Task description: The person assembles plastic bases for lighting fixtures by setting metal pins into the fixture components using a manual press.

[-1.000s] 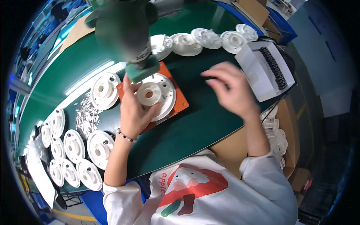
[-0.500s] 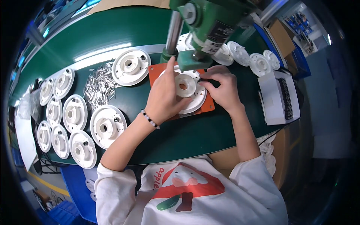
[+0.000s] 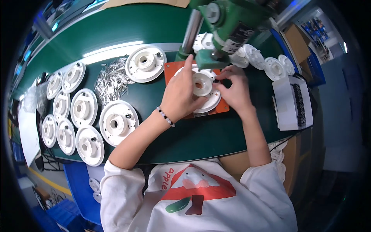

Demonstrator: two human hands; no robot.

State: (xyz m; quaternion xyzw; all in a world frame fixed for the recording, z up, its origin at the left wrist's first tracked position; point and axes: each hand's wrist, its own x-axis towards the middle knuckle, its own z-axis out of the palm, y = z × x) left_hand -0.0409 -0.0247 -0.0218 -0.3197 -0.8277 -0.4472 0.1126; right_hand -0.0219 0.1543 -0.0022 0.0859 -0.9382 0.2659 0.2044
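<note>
A round white plastic disc with a raised hollow hub (image 3: 201, 86) lies on an orange plate (image 3: 169, 72), beneath the green head of a bench press (image 3: 210, 60). My left hand (image 3: 178, 92) grips the disc from its left side, thumb near the lower rim and index finger pointing up beside the press. At the disc's right edge, thumb and fingertips of my right hand (image 3: 236, 88) are pinched together by a small dark spot. Whatever lies between those fingertips is too small and covered to name.
Left on the green bench (image 3: 166, 145) stand several similar white discs (image 3: 119, 123) around a heap of small silvery metal pins (image 3: 112, 83). More white discs (image 3: 275, 69) sit behind and right of the press. A white box (image 3: 291, 103) holds a dark strip at the right edge.
The whole view has shifted, so bench, press and discs appear farther right and slightly higher. Both hands stay at the same disc, with little visible change in their hold.
</note>
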